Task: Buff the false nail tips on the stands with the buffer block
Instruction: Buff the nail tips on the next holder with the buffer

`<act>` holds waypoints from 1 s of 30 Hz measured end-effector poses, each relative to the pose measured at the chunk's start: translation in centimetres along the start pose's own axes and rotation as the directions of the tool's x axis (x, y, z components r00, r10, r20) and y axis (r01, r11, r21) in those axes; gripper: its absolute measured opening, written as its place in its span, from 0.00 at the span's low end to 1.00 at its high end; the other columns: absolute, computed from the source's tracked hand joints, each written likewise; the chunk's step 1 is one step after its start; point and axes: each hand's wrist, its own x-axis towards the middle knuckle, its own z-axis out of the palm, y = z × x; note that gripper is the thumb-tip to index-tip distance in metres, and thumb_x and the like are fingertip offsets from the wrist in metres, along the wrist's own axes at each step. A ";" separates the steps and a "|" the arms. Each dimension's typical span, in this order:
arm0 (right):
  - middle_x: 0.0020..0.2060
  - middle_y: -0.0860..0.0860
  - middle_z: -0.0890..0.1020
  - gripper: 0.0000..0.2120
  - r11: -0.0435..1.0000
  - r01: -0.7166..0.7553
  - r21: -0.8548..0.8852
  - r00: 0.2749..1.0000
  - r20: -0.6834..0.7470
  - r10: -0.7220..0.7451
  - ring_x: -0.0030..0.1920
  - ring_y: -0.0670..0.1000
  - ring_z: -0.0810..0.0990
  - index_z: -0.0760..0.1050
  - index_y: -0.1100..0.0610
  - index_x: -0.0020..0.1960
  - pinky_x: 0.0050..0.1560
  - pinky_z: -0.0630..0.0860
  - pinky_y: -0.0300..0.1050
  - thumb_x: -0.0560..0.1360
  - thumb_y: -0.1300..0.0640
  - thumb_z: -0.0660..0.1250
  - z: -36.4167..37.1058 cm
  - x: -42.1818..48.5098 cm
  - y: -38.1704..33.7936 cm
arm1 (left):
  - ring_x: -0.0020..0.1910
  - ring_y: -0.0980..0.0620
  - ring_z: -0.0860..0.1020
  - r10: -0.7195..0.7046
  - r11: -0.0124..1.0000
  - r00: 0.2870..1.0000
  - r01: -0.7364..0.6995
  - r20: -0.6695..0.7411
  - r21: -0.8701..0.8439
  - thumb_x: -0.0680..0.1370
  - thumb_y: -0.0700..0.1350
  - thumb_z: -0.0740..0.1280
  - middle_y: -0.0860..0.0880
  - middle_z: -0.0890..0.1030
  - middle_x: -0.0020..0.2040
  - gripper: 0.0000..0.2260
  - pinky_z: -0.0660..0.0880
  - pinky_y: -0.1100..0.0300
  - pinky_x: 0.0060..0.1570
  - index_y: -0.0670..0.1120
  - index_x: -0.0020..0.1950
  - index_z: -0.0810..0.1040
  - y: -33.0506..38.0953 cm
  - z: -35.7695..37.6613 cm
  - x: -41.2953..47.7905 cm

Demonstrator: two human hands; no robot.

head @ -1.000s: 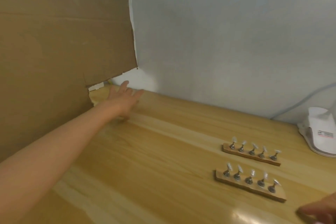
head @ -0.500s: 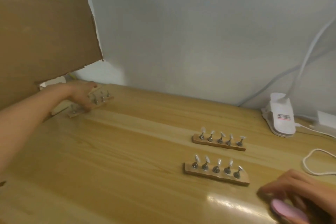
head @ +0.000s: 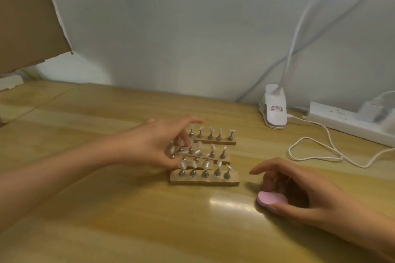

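1. The near stand (head: 204, 179) is a wooden bar with five metal pegs. It lies flat on the worktop (head: 128, 220), running left to right. Each peg carries one of the clear false nail tips (head: 183, 164).
2. Just behind the near stand is the middle stand (head: 215, 157), blurred and slanting a little against the near stand's line. Whether it rests on the worktop cannot be told.
3. The left hand (head: 158, 145) reaches in from the left of the near stand. Its fingers (head: 188, 123) curl over the left end of the middle stand with the thumb beneath, clamped on that end.
4. The far stand (head: 213, 141) lies flat behind the middle one, roughly parallel to the near stand. Its five tips stand upright.
5. The right hand (head: 299, 194) sits just right of the near stand. Its thumb and curled fingers are clamped on the pink buffer block (head: 271, 198), which is low over the worktop, right of and slightly in front of the near stand.
6. The right index finger is stretched toward the near stand's right end and does not touch it.
7. Behind and to the right of the near stand, a white clip lamp (head: 274, 111) stands by the wall (head: 192, 28). A power strip (head: 342, 120) lies further right, and a white cable (head: 316, 151) is looped on the worktop.
8. Well to the left and behind the near stand, a cardboard sheet (head: 27, 17) leans against the wall.
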 end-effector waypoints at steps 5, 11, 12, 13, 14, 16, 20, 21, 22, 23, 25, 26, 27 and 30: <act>0.50 0.40 0.81 0.18 0.996 -0.020 -0.084 0.999 0.043 0.024 0.49 0.47 0.79 0.74 0.35 0.59 0.43 0.75 0.35 0.72 0.31 0.66 -2.1 -2.1 0.8 | 0.51 0.65 0.77 0.081 0.996 0.994 -0.082 -0.068 -0.019 0.69 0.52 0.78 0.65 0.77 0.48 0.42 0.74 0.66 0.52 0.69 0.72 0.53 3.4 2.2 2.2; 0.46 0.41 0.81 0.20 0.989 -0.085 -0.117 0.996 -0.046 0.080 0.43 0.46 0.80 0.75 0.36 0.56 0.38 0.74 0.32 0.72 0.26 0.62 -3.4 -4.8 2.5 | 0.56 0.68 0.73 0.027 1.000 0.982 -0.027 -0.186 0.000 0.64 0.67 0.69 0.70 0.71 0.54 0.43 0.71 0.55 0.66 0.72 0.73 0.48 4.0 3.0 0.9; 0.45 0.40 0.81 0.21 0.986 -0.099 -0.134 0.994 -0.048 0.094 0.42 0.45 0.80 0.76 0.36 0.56 0.37 0.73 0.30 0.72 0.25 0.61 -3.6 -5.2 3.0 | 0.57 0.70 0.72 0.009 0.999 0.974 -0.016 -0.228 -0.033 0.64 0.70 0.67 0.70 0.71 0.56 0.41 0.70 0.58 0.65 0.73 0.72 0.49 3.5 3.0 0.0; 0.45 0.40 0.81 0.22 0.983 -0.115 -0.141 0.993 -0.053 0.109 0.41 0.45 0.80 0.76 0.37 0.56 0.35 0.73 0.29 0.72 0.24 0.60 -3.8 -5.6 3.5 | 0.57 0.69 0.73 -0.006 0.997 0.955 -0.019 -0.295 -0.080 0.67 0.70 0.66 0.70 0.72 0.57 0.36 0.70 0.63 0.62 0.73 0.71 0.54 3.0 3.1 -1.2; 0.44 0.40 0.81 0.23 0.982 -0.132 -0.132 0.990 -0.064 0.125 0.40 0.45 0.81 0.77 0.38 0.56 0.34 0.73 0.29 0.72 0.24 0.61 -4.0 -6.0 3.9 | 0.57 0.66 0.75 -0.019 0.990 0.924 -0.036 -0.381 -0.136 0.71 0.70 0.66 0.67 0.75 0.56 0.28 0.70 0.69 0.56 0.72 0.68 0.60 2.5 3.4 -2.5; 0.44 0.41 0.82 0.24 0.984 -0.155 -0.089 0.983 -0.108 0.145 0.39 0.45 0.82 0.78 0.39 0.55 0.32 0.76 0.33 0.70 0.24 0.64 -4.2 -6.3 4.5 | 0.52 0.61 0.78 -0.065 0.970 0.872 -0.059 -0.486 -0.235 0.72 0.66 0.66 0.62 0.78 0.52 0.18 0.71 0.73 0.44 0.67 0.60 0.69 2.3 4.0 -4.9; 0.44 0.43 0.84 0.27 0.991 -0.131 0.021 0.982 -0.138 0.132 0.42 0.46 0.84 0.80 0.41 0.57 0.35 0.79 0.34 0.67 0.24 0.69 -4.0 -5.3 4.6 | 0.54 0.61 0.77 -0.037 0.975 0.939 -0.041 -0.343 -0.218 0.69 0.67 0.71 0.64 0.77 0.54 0.20 0.71 0.74 0.50 0.64 0.57 0.72 3.6 5.9 -6.4; 0.44 0.42 0.85 0.27 0.993 -0.110 0.046 0.984 -0.139 0.115 0.44 0.46 0.84 0.79 0.40 0.57 0.37 0.80 0.34 0.66 0.24 0.69 -3.8 -4.9 4.3 | 0.56 0.62 0.76 -0.020 0.981 0.943 -0.045 -0.332 -0.186 0.70 0.66 0.71 0.64 0.76 0.55 0.19 0.70 0.74 0.51 0.63 0.57 0.73 4.0 6.2 -6.2; 0.44 0.42 0.85 0.27 0.994 -0.088 0.071 0.985 -0.142 0.097 0.45 0.45 0.85 0.79 0.38 0.57 0.39 0.80 0.35 0.66 0.24 0.69 -3.5 -4.5 4.1 | 0.56 0.63 0.76 -0.013 0.983 0.941 -0.050 -0.337 -0.177 0.71 0.63 0.70 0.63 0.77 0.55 0.17 0.69 0.75 0.51 0.62 0.57 0.74 4.3 6.4 -5.8; 0.44 0.42 0.85 0.26 0.994 -0.067 0.091 0.986 -0.147 0.080 0.46 0.45 0.85 0.79 0.37 0.56 0.41 0.80 0.35 0.66 0.24 0.68 -3.3 -4.3 3.9 | 0.56 0.64 0.75 -0.012 0.983 0.938 -0.053 -0.345 -0.178 0.72 0.60 0.70 0.63 0.78 0.54 0.15 0.69 0.75 0.51 0.60 0.57 0.76 4.7 6.5 -5.2; 0.44 0.42 0.85 0.24 0.994 -0.038 0.104 0.986 -0.157 0.054 0.47 0.46 0.85 0.79 0.37 0.55 0.44 0.81 0.37 0.67 0.25 0.68 -3.0 -4.1 3.5 | 0.56 0.65 0.75 -0.006 0.983 0.939 -0.057 -0.344 -0.173 0.74 0.53 0.71 0.62 0.78 0.55 0.13 0.68 0.75 0.51 0.58 0.57 0.78 5.3 6.7 -3.9; 0.45 0.43 0.85 0.23 0.993 -0.031 0.111 0.985 -0.164 0.049 0.47 0.46 0.85 0.80 0.37 0.55 0.45 0.81 0.38 0.67 0.25 0.68 -2.9 -4.2 3.4 | 0.56 0.65 0.75 -0.003 0.984 0.940 -0.058 -0.341 -0.170 0.74 0.51 0.72 0.62 0.78 0.55 0.12 0.68 0.76 0.52 0.58 0.57 0.77 5.5 6.7 -3.2; 0.45 0.44 0.85 0.23 0.991 -0.027 0.132 0.983 -0.175 0.050 0.48 0.47 0.85 0.80 0.38 0.55 0.45 0.82 0.38 0.67 0.26 0.69 -2.9 -4.3 3.4 | 0.57 0.65 0.74 -0.006 0.984 0.940 -0.056 -0.342 -0.171 0.74 0.50 0.73 0.63 0.77 0.55 0.13 0.67 0.76 0.52 0.58 0.57 0.77 5.6 6.7 -2.6; 0.46 0.47 0.86 0.21 0.972 -0.051 0.228 0.973 -0.206 0.099 0.49 0.48 0.85 0.82 0.40 0.53 0.48 0.82 0.40 0.67 0.30 0.72 -3.4 -5.0 3.5 | 0.55 0.66 0.75 -0.050 0.983 0.933 -0.018 -0.356 -0.183 0.73 0.49 0.74 0.62 0.77 0.54 0.14 0.68 0.76 0.51 0.58 0.57 0.76 5.7 6.6 -1.2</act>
